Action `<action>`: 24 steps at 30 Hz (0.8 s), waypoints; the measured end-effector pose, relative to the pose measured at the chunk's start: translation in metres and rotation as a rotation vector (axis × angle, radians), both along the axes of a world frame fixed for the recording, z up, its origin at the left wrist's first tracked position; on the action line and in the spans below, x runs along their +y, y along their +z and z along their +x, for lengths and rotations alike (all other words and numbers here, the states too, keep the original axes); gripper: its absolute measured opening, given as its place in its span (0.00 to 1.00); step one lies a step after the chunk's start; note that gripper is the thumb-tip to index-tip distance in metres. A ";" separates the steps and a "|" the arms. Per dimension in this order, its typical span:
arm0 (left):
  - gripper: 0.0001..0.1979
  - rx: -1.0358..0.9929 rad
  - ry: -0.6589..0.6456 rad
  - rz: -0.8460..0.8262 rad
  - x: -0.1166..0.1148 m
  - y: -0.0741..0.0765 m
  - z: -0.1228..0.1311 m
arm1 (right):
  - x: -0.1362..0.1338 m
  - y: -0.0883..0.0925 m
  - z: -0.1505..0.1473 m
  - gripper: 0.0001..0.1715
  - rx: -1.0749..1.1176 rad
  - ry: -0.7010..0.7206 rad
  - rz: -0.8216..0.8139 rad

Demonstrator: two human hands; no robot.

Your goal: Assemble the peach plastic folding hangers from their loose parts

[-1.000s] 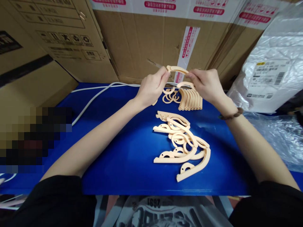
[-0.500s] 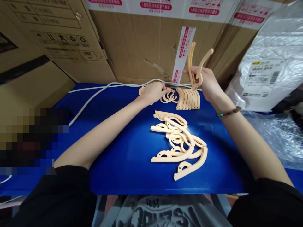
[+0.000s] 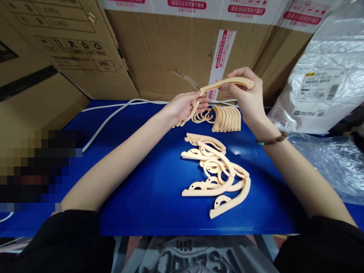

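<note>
Hanger arm (image 3: 240,80) is up off the desk (image 3: 148,189), in front of the cardboard box (image 3: 165,49), lying near level with its left end slightly lower; right hand (image 3: 250,100) has it pinched near its right end, thumb and fingers drawn in on it.

Left hand (image 3: 182,106) is palm up at the arm's other end, fingers partly spread; a curved piece (image 3: 193,112) lies at the palm and slants down toward the desk; can't tell how firm that grip is, or whether the piece is joined to the arm.

Change: half a second ago the right hand had an open V upright on its own and the left was down by the hooks (image 3: 202,117); now the held part is laid over and the left hand is up at its end; reads as one-handed holding turned into two-handed handling.

Around it: hooks on the desk just right of the left hand; neat row of loose arms (image 3: 227,119) beside them; nearer the person, overlapping pile of hangers (image 3: 207,192), untouched; white parcel (image 3: 315,76) and clear plastic (image 3: 335,167) off to the right.
</note>
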State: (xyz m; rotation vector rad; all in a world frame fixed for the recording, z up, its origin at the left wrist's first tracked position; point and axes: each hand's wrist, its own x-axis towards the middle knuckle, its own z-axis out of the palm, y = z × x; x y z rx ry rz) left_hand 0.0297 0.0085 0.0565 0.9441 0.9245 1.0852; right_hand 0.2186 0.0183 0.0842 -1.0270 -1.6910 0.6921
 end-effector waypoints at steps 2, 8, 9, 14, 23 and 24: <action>0.11 0.026 0.032 0.010 0.000 0.000 -0.004 | 0.003 0.000 0.004 0.11 -0.118 -0.091 0.071; 0.12 0.197 0.041 0.026 -0.004 -0.004 -0.010 | -0.002 0.008 0.009 0.21 -0.986 -0.358 0.247; 0.12 0.220 0.027 0.017 -0.005 -0.005 -0.009 | -0.004 0.007 0.008 0.21 -1.114 -0.305 0.300; 0.12 0.286 -0.083 0.047 -0.009 -0.010 -0.006 | -0.007 -0.007 0.003 0.22 -1.383 -0.009 0.403; 0.15 0.372 0.002 0.021 -0.021 -0.017 0.019 | -0.013 -0.023 -0.014 0.17 -1.296 -0.057 0.194; 0.15 0.392 0.029 0.054 -0.023 -0.020 0.021 | -0.012 -0.023 -0.013 0.16 -1.257 -0.044 0.159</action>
